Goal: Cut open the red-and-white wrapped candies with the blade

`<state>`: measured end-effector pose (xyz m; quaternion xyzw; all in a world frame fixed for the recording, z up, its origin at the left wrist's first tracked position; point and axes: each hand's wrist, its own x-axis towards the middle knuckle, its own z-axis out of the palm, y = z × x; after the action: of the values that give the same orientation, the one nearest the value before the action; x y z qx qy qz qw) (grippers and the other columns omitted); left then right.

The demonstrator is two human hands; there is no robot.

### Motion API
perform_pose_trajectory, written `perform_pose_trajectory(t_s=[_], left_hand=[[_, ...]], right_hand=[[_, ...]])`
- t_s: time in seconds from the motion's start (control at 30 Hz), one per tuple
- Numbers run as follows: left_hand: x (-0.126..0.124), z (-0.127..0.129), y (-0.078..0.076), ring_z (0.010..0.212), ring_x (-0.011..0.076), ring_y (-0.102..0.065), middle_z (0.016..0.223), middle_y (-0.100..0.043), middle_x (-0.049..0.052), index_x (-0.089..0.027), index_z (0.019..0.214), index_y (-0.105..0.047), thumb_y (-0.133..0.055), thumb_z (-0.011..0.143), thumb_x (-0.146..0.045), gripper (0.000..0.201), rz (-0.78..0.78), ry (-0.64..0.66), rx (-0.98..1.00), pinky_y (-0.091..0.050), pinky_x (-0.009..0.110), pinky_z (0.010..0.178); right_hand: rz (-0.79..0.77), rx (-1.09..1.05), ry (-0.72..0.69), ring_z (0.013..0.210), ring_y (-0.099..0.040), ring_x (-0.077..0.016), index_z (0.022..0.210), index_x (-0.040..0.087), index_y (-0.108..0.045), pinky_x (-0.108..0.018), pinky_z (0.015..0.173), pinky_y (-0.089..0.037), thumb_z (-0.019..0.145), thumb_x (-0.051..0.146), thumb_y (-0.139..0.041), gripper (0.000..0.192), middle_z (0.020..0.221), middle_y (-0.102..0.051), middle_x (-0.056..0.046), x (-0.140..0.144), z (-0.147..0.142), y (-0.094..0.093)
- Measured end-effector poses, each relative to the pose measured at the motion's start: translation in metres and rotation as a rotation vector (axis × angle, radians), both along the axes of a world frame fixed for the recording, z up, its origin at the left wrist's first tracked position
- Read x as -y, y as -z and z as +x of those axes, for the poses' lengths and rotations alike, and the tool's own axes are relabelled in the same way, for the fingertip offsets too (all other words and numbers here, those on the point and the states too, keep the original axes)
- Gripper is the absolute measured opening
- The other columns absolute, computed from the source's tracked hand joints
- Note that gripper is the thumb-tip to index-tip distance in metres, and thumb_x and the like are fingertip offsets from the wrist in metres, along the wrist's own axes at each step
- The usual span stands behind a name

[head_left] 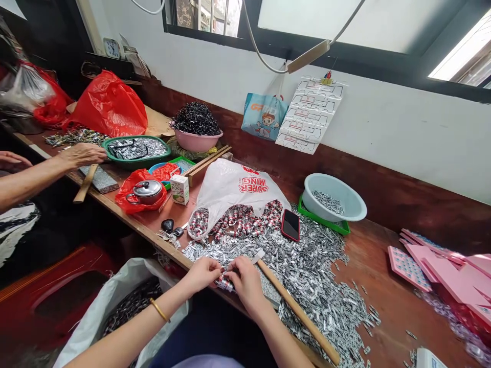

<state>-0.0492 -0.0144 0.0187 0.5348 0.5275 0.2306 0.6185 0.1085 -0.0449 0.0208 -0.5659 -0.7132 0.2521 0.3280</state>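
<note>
At the table's front edge my left hand [204, 272] and my right hand [245, 283] face each other, fingertips pinched almost together. What sits between the fingertips is too small to make out. Just below them lie small red-and-silver pieces [225, 284], like those in the white plastic bag [238, 186]. A hammer [297, 307] with a long wooden handle lies right of my right hand, across a grey stone block [270, 287]. Loose flat metal pieces [318, 276] spread in a heap around the block. A phone [290, 225] rests on the heap.
A pale blue basin [335, 197] holds metal pieces on a green tray [343, 226]. Pink boards [441, 266] lie at right. Keys [171, 235] and a lidded pot [148, 191] are at left. Another person's hand [86, 153] reaches toward a green basin [138, 162]. A white sack [134, 271] stands below.
</note>
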Motion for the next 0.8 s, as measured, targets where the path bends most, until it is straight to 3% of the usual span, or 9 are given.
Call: perform_pose_trajectory(t_s=[0.17,0.33,0.4,0.47,0.53,0.63,0.8], left_hand=[[0.0,-0.003,-0.004,0.053,0.0124,-0.051,0.051,-0.05,-0.005,-0.015,0.057,-0.055,-0.063,0.056,-0.042,0.028,-0.048,0.027,0.026,-0.052,0.028,0.056],[-0.002,-0.003,-0.002,0.055,0.0138,-0.053,0.054,-0.055,-0.004,-0.014,0.062,-0.059,-0.065,0.054,-0.042,0.03,-0.018,0.042,-0.01,-0.052,0.028,0.055],[-0.001,-0.002,0.002,0.054,0.0145,-0.054,0.054,-0.055,-0.003,-0.015,0.062,-0.058,-0.063,0.055,-0.04,0.027,0.015,0.031,-0.035,-0.051,0.029,0.053],[-0.001,-0.001,0.006,0.052,0.0152,-0.055,0.055,-0.056,-0.003,-0.015,0.062,-0.058,-0.061,0.056,-0.038,0.024,0.041,0.024,-0.055,-0.051,0.029,0.052],[-0.001,-0.001,0.008,0.052,0.016,-0.056,0.055,-0.057,-0.002,-0.015,0.063,-0.058,-0.06,0.057,-0.037,0.023,0.059,0.023,-0.07,-0.05,0.029,0.051],[-0.001,-0.002,0.009,0.052,0.0164,-0.057,0.055,-0.056,-0.002,-0.016,0.062,-0.057,-0.059,0.057,-0.037,0.022,0.076,0.031,-0.082,-0.05,0.029,0.051],[-0.002,-0.002,0.01,0.052,0.0166,-0.057,0.053,-0.054,-0.003,-0.017,0.061,-0.055,-0.058,0.058,-0.037,0.02,0.096,0.043,-0.092,-0.051,0.028,0.051]], right_hand=[[0.011,0.053,0.012,0.075,-0.055,-0.0174,0.07,0.019,-0.058,-0.026,0.067,-0.041,0.079,0.008,-0.057,0.014,0.074,-0.059,0.0,-0.001,-0.004,0.001],[0.11,0.124,-0.043,0.079,-0.057,-0.0185,0.074,0.02,-0.058,-0.028,0.069,-0.044,0.083,0.011,-0.052,0.014,0.081,-0.06,-0.002,0.005,0.003,-0.011],[0.151,0.157,0.003,0.088,-0.056,-0.0212,0.086,0.02,-0.058,-0.031,0.076,-0.045,0.086,0.015,-0.051,0.009,0.095,-0.06,-0.006,0.014,0.024,-0.016],[0.175,0.289,0.157,0.094,-0.055,-0.0262,0.099,0.019,-0.055,-0.038,0.08,-0.044,0.085,0.021,-0.054,0.014,0.105,-0.059,-0.011,0.027,0.055,-0.016],[0.06,0.506,0.255,0.083,-0.058,-0.028,0.098,0.017,-0.055,-0.037,0.069,-0.046,0.08,0.024,-0.06,0.02,0.093,-0.062,-0.011,0.042,0.088,-0.012],[-0.12,0.54,0.205,0.068,-0.062,-0.0226,0.1,0.018,-0.055,-0.031,0.06,-0.047,0.083,0.019,-0.052,0.018,0.079,-0.065,-0.006,0.059,0.12,-0.005],[0.07,0.365,0.059,0.087,-0.066,-0.02,0.126,0.022,-0.05,-0.028,0.072,-0.052,0.093,0.025,-0.034,0.036,0.102,-0.068,-0.009,0.075,0.109,-0.021]])
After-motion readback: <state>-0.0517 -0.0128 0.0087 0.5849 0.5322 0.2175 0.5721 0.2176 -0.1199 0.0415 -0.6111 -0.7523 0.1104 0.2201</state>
